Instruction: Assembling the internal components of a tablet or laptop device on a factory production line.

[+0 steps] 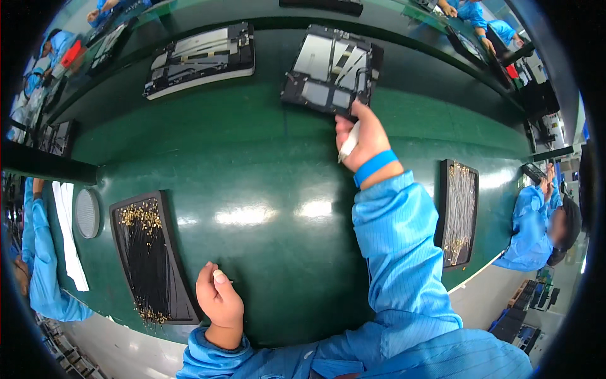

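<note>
My right hand (pixel 366 136) reaches to the far side of the table. Its thumb and fingers close on the near edge of an opened black electronic device (pixel 319 57) with silver panels and flat strips inside. Something white shows at its fingers, and a blue band circles the wrist. My left hand (pixel 219 297) is curled above the near table edge, fingertips pressed together; whether a small thing is between them is hidden. Beside it lies a black tray (pixel 177 278) of thin black cables (pixel 148 265) with gold-coloured ends.
Another opened device (pixel 202 60) lies at the far left. On the right is a black tray (pixel 444 208) of pale cables (pixel 461 208). A round grey disc (pixel 87 213) and white strips (pixel 69 240) lie left. Co-workers in blue (pixel 530 221) sit at both sides.
</note>
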### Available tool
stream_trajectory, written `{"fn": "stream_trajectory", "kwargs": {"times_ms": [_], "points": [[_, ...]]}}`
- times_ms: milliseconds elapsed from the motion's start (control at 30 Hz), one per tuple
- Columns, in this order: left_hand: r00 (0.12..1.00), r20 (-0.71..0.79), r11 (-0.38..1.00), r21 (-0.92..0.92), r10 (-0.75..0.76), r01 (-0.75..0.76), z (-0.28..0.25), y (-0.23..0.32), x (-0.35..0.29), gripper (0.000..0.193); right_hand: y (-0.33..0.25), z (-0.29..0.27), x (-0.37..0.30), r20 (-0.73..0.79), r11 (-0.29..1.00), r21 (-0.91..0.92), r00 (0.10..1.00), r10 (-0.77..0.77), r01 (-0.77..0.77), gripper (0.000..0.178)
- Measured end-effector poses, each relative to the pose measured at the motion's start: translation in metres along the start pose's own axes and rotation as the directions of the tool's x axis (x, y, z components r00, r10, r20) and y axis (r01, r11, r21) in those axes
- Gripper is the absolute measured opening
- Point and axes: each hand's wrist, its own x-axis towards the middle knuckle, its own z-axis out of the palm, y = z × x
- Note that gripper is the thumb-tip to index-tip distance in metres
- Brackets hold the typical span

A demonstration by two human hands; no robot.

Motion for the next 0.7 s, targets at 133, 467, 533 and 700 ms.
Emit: {"fn": "stream_trajectory", "kwargs": {"times_ms": [133, 467, 533, 700], "points": [[1.000, -0.014, 1.000, -0.022, -0.009, 0.009, 0.002, 0.004, 0.003, 0.033, 0.020, -0.024, -0.059, 0.214, 0.973, 0.035, 0.953, 0.214, -0.227, 0.026], [0.763, 0.625, 0.262, -0.718, -0.167, 0.645, 0.027, 0.048, -0.033, 0.039, 0.114, -0.092, -0.231, 0.374, 0.891, -0.207, 0.809, 0.453, -0.403, 0.042], [0.781, 0.614, 0.329, -0.719, -0.111, 0.612, 0.019, 0.043, -0.039, 0.038, 0.122, -0.104, -0.245, 0.389, 0.871, -0.291, 0.783, 0.485, -0.395, 0.043], [0.642, 0.760, 0.599, -0.559, 0.096, 0.573, -0.022, 0.055, -0.038, 0.037, 0.134, -0.148, -0.244, 0.416, 0.432, -0.901, 0.373, 0.829, 0.045, 0.053]]}}
